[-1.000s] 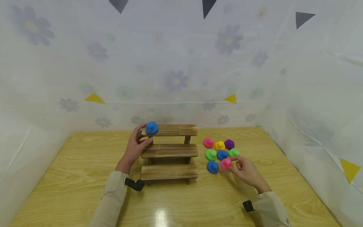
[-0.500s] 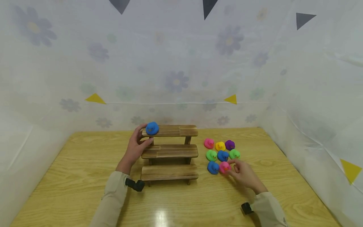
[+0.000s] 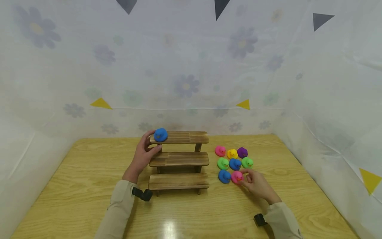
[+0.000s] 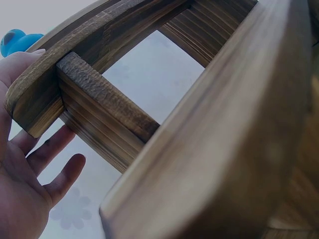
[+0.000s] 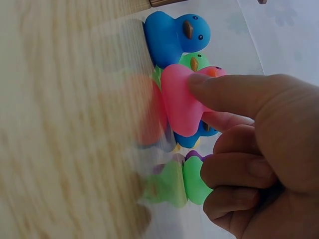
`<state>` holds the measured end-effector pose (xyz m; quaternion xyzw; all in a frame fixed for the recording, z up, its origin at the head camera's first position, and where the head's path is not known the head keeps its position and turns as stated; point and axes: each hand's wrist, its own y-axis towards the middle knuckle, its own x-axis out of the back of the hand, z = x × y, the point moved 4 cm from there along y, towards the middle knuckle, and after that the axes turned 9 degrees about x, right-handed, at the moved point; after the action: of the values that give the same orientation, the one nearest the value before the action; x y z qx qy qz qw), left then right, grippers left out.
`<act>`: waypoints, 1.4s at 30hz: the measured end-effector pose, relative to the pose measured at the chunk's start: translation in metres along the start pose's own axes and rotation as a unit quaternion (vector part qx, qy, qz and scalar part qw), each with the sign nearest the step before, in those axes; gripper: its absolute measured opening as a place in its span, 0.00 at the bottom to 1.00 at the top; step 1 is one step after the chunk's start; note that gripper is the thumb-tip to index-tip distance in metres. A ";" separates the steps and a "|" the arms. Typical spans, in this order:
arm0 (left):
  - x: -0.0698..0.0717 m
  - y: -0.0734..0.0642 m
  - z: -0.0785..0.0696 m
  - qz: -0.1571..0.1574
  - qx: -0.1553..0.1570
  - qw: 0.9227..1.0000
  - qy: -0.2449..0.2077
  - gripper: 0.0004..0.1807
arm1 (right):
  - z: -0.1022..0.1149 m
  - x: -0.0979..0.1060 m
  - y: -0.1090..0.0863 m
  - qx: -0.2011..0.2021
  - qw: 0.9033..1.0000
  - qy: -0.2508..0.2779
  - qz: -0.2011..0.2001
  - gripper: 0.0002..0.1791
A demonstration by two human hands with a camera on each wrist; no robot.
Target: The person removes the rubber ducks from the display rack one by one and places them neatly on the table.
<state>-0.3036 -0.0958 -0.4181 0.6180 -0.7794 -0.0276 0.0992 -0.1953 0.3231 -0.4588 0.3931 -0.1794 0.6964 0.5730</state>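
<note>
A three-tier wooden step stand (image 3: 179, 159) stands on the table, with one blue rubber duck (image 3: 160, 134) on the left end of its top board. My left hand (image 3: 141, 156) holds that end of the board, its fingers on either side of the edge; the left wrist view shows the hand (image 4: 22, 184) from below. To the right of the stand, my right hand (image 3: 259, 186) pinches a pink rubber duck (image 3: 237, 177) between thumb and finger. Seen by the right wrist camera, this pink duck (image 5: 179, 99) is upright at the tabletop, beside another blue duck (image 5: 172, 37).
Behind the pinched duck sit several more: green (image 3: 222, 163), blue (image 3: 235, 164), green (image 3: 247, 162), pink (image 3: 220, 151), yellow (image 3: 232, 153) and purple (image 3: 242, 152). White flowered sheeting (image 3: 185, 66) walls in the wooden table (image 3: 191, 215) behind and at both sides.
The pink duck in my right hand has moved slightly left and toward me, ending next to the front blue duck. My left hand and the stand have stayed in place.
</note>
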 end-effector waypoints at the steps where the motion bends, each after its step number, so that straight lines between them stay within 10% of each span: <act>1: 0.000 0.000 0.000 0.000 -0.001 1.000 0.000 0.34 | 0.000 0.000 0.000 0.000 1.000 0.000 0.000 0.16; 18: 0.001 0.001 -0.001 -0.001 -0.008 1.000 -0.004 0.34 | 0.007 0.008 0.003 -0.015 1.000 -0.023 0.000 0.24; 42: 0.000 0.000 0.001 0.007 -0.005 1.000 -0.004 0.34 | 0.071 0.009 0.035 0.118 0.988 -0.020 -0.095 0.09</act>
<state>-0.3041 -0.0960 -0.4188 0.6119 -0.7839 -0.0337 0.0993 -0.2046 0.2692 -0.4009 0.4869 -0.0693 0.6473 0.5823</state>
